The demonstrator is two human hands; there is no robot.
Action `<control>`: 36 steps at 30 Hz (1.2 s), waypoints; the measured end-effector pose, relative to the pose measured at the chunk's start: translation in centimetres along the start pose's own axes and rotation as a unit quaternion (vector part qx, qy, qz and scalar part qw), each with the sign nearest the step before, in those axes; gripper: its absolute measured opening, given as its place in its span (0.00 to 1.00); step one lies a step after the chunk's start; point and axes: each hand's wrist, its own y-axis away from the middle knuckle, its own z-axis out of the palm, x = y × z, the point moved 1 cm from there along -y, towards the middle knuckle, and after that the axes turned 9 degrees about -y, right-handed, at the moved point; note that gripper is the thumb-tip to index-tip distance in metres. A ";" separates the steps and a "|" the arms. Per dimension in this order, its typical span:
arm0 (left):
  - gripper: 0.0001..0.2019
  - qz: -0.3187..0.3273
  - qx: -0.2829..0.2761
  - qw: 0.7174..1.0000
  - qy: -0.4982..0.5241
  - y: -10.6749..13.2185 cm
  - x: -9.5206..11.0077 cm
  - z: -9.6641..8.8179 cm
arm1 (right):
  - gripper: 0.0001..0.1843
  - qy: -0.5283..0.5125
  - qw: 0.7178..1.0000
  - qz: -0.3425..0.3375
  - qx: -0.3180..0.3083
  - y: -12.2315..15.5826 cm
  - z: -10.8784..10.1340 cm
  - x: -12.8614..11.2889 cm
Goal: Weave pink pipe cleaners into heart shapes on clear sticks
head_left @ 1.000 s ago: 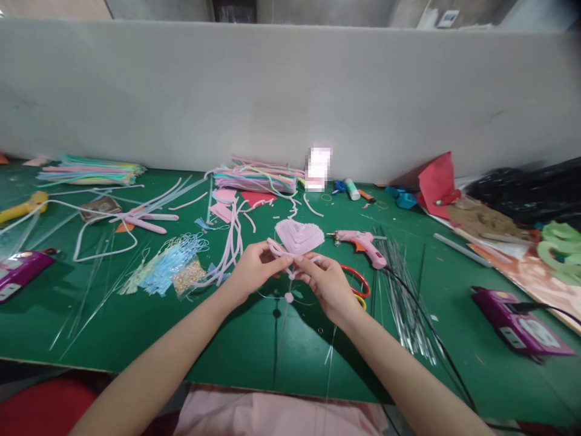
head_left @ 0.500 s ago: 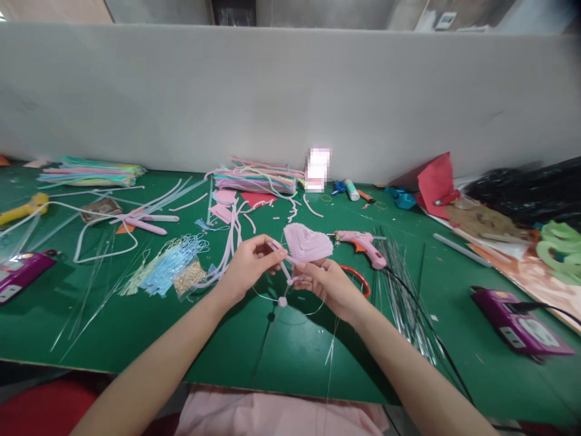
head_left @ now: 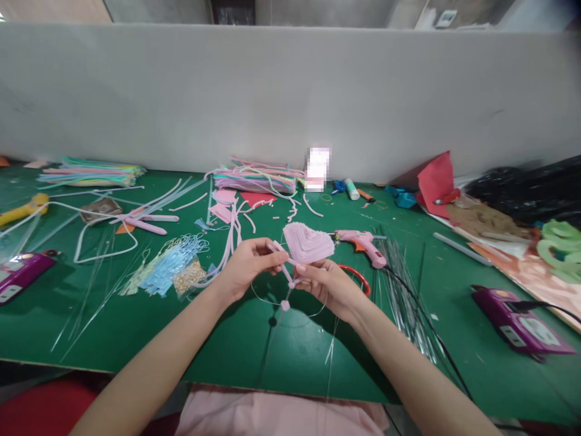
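My left hand pinches the upper end of a pale pink pipe cleaner between thumb and fingers. My right hand is closed on the same piece from the other side, near where it bends. Below the fingers the piece narrows to a small joint, and a little pink knob hangs under it on a thin clear line or stick. Just beyond my fingertips is a heart-shaped pad of pink pipe cleaners; whether it touches my right hand I cannot tell. A thin pale loop curves beneath both hands.
A pink glue gun lies right of the heart, beside clear thin sticks and a red ring-like handle. Blue tassels and a bag of gold beads lie left. Pipe cleaner bundles line the back partition. A purple box sits right.
Both hands have shifted very slightly, and the small knob has swung a little to the right and down. The grip on the pink pipe cleaner stays the same.
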 end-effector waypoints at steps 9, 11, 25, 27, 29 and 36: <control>0.12 0.004 0.003 1.000 -0.020 0.1 0.1 0.1 | 0.10 0.087 0.991 -0.099 0.026 0.1 0.3 0.0; 0.12 0.004 0.019 0.999 -0.025 0.1 0.2 0.1 | 0.11 0.106 0.987 -0.117 0.037 0.0 0.2 0.1; 0.10 0.097 0.140 0.975 -0.142 0.1 0.3 0.1 | 0.14 0.148 0.974 -0.157 0.071 -0.3 -0.1 0.1; 0.11 0.097 0.140 0.973 -0.154 0.1 0.4 0.1 | 0.14 0.153 0.972 -0.161 0.072 -0.3 -0.1 0.0; 0.14 0.091 0.130 0.976 -0.152 0.1 0.4 0.2 | 0.14 0.159 0.972 -0.158 0.067 -0.2 0.0 0.0; 0.12 0.094 0.129 0.975 -0.157 0.0 0.0 0.1 | 0.18 0.125 0.983 -0.125 0.055 -0.3 0.0 0.2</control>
